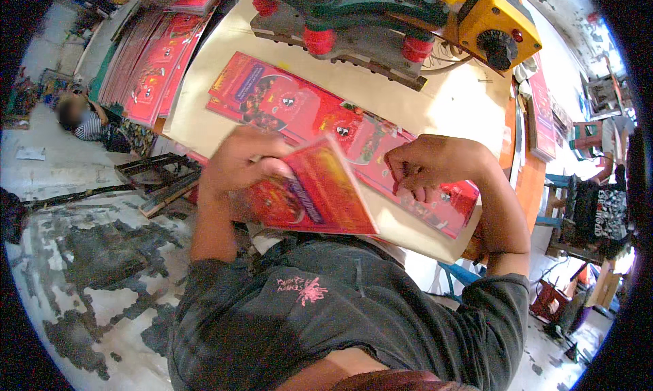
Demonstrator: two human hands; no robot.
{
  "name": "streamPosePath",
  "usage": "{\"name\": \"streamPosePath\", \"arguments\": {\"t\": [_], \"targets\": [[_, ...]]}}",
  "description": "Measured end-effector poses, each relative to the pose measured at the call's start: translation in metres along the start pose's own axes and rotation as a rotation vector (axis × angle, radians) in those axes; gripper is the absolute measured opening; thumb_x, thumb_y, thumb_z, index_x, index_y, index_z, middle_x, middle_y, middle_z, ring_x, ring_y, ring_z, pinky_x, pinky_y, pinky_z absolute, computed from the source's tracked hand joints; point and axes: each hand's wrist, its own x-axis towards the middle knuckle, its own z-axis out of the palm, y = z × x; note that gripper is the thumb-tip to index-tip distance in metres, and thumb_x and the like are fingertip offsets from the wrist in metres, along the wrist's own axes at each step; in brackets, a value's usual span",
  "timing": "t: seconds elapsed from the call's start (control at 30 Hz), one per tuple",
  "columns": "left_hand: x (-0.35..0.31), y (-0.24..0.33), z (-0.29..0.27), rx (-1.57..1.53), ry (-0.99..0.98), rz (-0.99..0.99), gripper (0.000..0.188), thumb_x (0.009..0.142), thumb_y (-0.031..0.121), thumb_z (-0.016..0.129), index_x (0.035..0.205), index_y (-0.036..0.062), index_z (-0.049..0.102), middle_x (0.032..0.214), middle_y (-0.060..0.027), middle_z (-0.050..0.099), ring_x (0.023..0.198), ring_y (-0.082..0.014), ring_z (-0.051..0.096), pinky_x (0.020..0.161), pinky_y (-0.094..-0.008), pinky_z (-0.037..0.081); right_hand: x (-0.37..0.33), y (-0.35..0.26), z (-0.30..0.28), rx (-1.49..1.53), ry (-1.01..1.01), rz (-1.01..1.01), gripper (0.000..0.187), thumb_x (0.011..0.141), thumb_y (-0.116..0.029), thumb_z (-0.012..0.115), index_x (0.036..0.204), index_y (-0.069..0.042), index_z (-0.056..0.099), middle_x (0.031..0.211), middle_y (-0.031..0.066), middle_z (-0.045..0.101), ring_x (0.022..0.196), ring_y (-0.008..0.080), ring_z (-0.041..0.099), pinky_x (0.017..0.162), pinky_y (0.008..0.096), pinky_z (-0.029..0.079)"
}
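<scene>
a: how far along is it looking?

b: midway, i'm judging. the left hand (pixel 248 161) is gripping a red card (pixel 330 190) over the near edge of the table (pixel 529 183); the right hand (pixel 435 166) is holding its fingers curled above a long red strip (pixel 343 131); grip, i cannot tell.

a: remaining?

b: a stack (pixel 163 68) is sitting at the left edge, done or waiting, unclear.

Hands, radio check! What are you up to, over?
Left hand: gripping red printed card. Right hand: curled over long red sheet, contact unclear. Green machine beyond, clear of both hands.
</scene>
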Motion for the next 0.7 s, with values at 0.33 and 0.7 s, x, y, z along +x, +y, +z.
{"name": "streamPosePath", "arguments": {"t": [0.33,0.7], "targets": [[-0.152,-0.058,-0.181,-0.42,1.121,0.038,0.024,0.103,0.026,0.059,0.087,0.008,0.061,0.073,0.0015,0.057,0.063,-0.0108,0.053,0.059,-0.028,0.045,-0.001,0.005,0.001,-0.02,-0.019,-0.038,0.014,0.099,-0.009,0.062,0.094,0.0,0.053,0.084,0.0133,0.074,0.07,0.022,0.076,0.059,0.0354,0.061],[-0.113,0.007,-0.192,-0.121,1.684,-0.145,0.053,0.105,0.049,0.061,0.133,0.0037,0.061,0.116,-0.0068,0.065,0.104,-0.0216,0.062,0.091,-0.0395,0.051,-0.009,-0.013,0.009,-0.362,0.086,-0.347,0.033,0.1,-0.032,0.071,0.109,-0.002,0.059,0.093,0.0116,0.074,0.089,0.0259,0.074,0.079,0.0394,0.057]]}}
